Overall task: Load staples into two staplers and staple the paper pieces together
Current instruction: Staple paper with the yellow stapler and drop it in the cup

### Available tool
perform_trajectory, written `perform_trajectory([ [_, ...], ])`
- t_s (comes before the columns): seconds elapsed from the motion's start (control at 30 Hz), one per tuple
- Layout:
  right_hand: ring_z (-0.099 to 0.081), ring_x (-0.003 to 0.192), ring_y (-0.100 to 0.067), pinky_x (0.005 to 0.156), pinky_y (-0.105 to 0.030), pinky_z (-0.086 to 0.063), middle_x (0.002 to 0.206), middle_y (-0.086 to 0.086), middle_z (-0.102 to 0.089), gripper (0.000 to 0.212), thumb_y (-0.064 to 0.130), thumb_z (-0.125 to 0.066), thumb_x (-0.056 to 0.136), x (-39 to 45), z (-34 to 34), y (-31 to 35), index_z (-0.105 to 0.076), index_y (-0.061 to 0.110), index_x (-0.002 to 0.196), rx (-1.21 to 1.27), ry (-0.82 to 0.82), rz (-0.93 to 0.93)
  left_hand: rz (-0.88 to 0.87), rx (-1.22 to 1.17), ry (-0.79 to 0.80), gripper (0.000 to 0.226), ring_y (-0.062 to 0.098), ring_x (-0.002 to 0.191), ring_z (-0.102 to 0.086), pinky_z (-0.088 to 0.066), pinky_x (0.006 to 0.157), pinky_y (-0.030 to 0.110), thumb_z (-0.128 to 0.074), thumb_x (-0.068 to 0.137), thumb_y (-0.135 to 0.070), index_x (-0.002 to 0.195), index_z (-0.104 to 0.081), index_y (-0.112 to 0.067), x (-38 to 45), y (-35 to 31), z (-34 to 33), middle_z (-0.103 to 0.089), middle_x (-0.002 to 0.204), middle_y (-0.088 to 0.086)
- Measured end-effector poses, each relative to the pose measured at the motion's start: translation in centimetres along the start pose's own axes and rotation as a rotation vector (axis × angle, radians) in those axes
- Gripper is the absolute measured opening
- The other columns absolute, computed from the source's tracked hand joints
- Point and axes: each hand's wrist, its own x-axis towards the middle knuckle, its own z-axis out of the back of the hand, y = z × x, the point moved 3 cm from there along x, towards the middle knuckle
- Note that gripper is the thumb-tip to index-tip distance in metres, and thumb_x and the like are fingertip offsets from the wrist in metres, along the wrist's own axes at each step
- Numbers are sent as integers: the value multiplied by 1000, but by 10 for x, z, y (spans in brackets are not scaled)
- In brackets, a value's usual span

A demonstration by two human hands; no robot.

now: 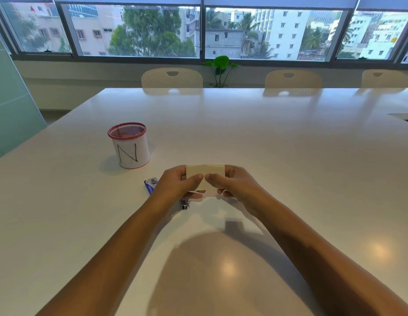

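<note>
The cream paper pieces [206,173], pinched by the left hand [175,183] and the right hand [234,182] just right of the mesh pen cup [130,145], could be skewed before stapling, since the blue stapler [150,184] is seemingly left untouched.

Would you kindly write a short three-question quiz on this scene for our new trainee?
1. True or false: both hands hold the paper.
2. What letter is on the cup?
3. The stapler lies: A) under the left hand, B) inside the cup, C) beyond the right hand.

Key: 1 true; 2 N; 3 A.
</note>
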Motion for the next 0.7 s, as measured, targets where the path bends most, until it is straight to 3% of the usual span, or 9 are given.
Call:
perform_trajectory([
  [0.1, -51, 66, -9, 48, -5, -42, 77, 2, -59, 17, 29, -59, 87, 0, 1, -1, -60, 14, 97, 2, -8, 4, -7, -2, -6, 38, 26, 94, -62, -56, 74, 28, -55, 86, -16, 122, -51, -6, 0, 0, -2, -58, 125, 14],
  [0.2, -49, 62, -10, 47, -7, -41, 74, -1, -58, 19, 27, -59, 87, 1, 1, -1, -61, 10, 98, -3, -12, 12, -23, -9, -12, 37, 23, 89, -63, -56, 66, 19, -55, 86, -16, 121, -52, -6, -1, 1, -4, -60, 121, 13],
  [0.37, -50, 59, -10, 49, -10, -42, 73, 1, -59, 24, 26, -59, 87, 3, 1, 1, -62, 9, 104, -25, -24, 37, -17, 2, -30, 38, 23, 89, -67, -56, 77, 31, -56, 86, -16, 122, -51, -6, 1, 0, -4, -60, 120, 12],
  [0.47, -51, 62, -11, 52, -15, -43, 80, -3, -61, 29, 25, -58, 88, 2, 3, 1, -63, 5, 108, -21, -22, 26, -31, -70, -14, 32, 9, 68, -68, -56, 57, 16, -55, 87, -12, 118, -53, -5, -1, -1, -5, -62, 104, 8],
  [0.6, -54, 69, -11, 59, -15, -47, 97, -7, -64, 29, 17, -55, 90, 3, 2, 0, -60, 5, 116, -17, -18, 15, -8, -40, -38, 36, 23, 83, -62, -53, 53, 14, -54, 88, -13, 123, -49, -5, 3, 1, -1, -57, 107, 8],
  [0.7, -57, 71, -12, 63, -17, -51, 97, -8, -65, 29, 17, -58, 88, 4, 3, -1, -60, 6, 116, 16, -47, 12, 6, -25, -64, 32, 17, 72, -66, -53, 50, 14, -52, 90, -16, 120, -49, -7, 5, 3, 0, -59, 107, 7],
])
